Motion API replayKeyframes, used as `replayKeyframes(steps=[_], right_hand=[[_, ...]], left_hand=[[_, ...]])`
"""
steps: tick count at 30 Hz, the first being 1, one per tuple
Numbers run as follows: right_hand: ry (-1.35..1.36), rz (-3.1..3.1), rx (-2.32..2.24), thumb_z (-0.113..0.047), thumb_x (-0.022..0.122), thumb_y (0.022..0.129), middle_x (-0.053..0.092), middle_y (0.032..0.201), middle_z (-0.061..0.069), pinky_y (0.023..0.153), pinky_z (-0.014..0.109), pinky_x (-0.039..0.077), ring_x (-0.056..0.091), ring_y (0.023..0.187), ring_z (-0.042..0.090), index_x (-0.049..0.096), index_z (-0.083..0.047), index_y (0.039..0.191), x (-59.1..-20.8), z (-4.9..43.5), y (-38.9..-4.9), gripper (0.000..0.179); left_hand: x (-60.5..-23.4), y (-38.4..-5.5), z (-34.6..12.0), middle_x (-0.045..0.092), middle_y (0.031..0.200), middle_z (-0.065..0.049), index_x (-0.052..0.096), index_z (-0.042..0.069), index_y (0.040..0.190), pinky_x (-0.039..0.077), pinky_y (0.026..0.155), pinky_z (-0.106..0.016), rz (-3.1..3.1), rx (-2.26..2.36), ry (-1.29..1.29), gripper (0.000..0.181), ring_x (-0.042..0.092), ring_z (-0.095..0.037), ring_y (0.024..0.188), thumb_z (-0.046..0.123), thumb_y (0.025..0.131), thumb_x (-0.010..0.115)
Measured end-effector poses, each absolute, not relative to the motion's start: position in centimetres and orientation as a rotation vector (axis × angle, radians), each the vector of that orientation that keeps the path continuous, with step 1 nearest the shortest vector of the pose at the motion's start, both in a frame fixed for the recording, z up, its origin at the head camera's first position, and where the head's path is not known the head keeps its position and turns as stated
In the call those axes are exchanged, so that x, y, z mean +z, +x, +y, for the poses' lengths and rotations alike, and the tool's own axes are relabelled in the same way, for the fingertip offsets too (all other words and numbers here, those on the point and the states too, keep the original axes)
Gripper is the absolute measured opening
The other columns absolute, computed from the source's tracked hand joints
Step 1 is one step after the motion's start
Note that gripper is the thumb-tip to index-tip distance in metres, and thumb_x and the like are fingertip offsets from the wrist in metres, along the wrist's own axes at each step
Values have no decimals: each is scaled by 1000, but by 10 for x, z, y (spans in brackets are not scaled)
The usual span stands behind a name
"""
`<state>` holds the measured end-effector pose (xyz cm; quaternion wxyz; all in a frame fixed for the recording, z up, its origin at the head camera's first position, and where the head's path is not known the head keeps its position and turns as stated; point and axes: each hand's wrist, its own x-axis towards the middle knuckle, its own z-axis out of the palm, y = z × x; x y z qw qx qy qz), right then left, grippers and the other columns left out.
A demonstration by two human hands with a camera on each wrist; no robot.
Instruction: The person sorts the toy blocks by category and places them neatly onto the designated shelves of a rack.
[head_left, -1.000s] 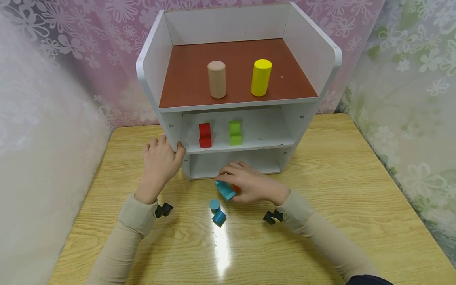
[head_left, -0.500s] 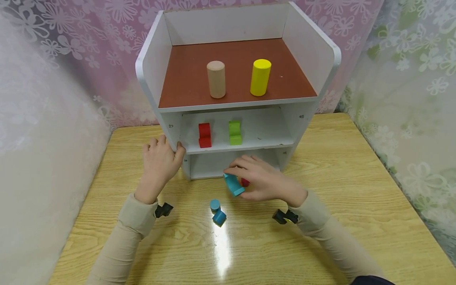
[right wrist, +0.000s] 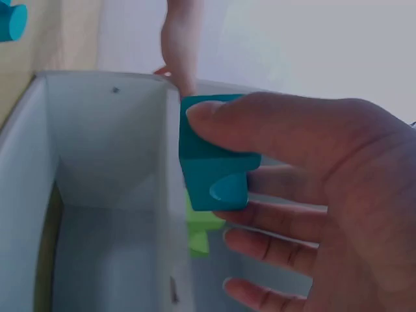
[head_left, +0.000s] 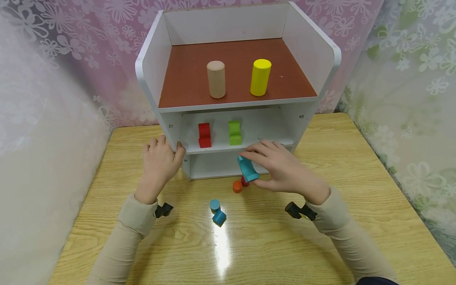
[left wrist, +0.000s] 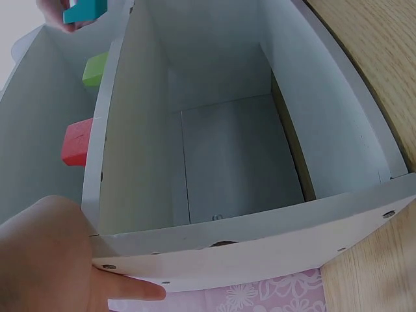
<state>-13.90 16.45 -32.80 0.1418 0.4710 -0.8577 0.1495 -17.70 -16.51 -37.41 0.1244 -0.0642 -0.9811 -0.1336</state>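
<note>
My right hand (head_left: 285,168) pinches a turquoise arch block (head_left: 248,169) between thumb and fingers. It is raised in front of the white shelf unit (head_left: 231,23), near the middle shelf's front edge. In the right wrist view the thumb lies across the turquoise block (right wrist: 218,143). On the middle shelf, a red arch block (head_left: 204,136) and a green one (head_left: 235,133) stand side by side. My left hand (head_left: 160,168) grips the unit's left side panel, thumb at the front edge and fingers outside; the left wrist view shows the hand (left wrist: 49,260) at that panel.
Below the right hand, an orange cylinder (head_left: 237,187) and a dark red piece (head_left: 245,181) lie on the wooden table (head_left: 356,186). Two blue cylinders (head_left: 215,205) are nearer the front. A plain wood cylinder (head_left: 216,80) and a yellow cylinder (head_left: 261,78) stand on the top shelf.
My right hand has lifted the turquoise block up and to the right, toward the middle shelf. The orange and dark red pieces beneath have come into view. My left hand has stayed put.
</note>
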Motion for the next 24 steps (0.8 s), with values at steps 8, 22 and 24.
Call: replayKeyframes(steps=[8, 22, 24], right_hand=[[1213, -2442, 401, -27, 77, 73, 56, 118, 11, 76, 44, 40, 48, 101, 28, 55, -4, 128, -311, 177, -149, 63], [1063, -2713, 321, -20, 75, 79, 49, 126, 20, 96, 48, 37, 46, 112, 35, 48, 4, 132, -295, 186, -183, 64], [1049, -2738, 320, -19, 76, 78, 48, 126, 21, 97, 48, 37, 46, 112, 35, 48, 5, 131, -295, 185, -187, 65]], left_hand=[[-374, -176, -165, 53, 114, -18, 48, 5, 132, 32, 82, -54, -2845, -393, -188, 60, 43, -40, 97, 43, 96, 20], [-373, -176, -164, 53, 114, -18, 49, 4, 131, 32, 81, -55, -2849, -377, -188, 59, 43, -41, 98, 42, 95, 21], [-373, -176, -164, 53, 113, -18, 50, 4, 130, 33, 81, -54, -2844, -378, -191, 59, 44, -41, 98, 42, 95, 22]])
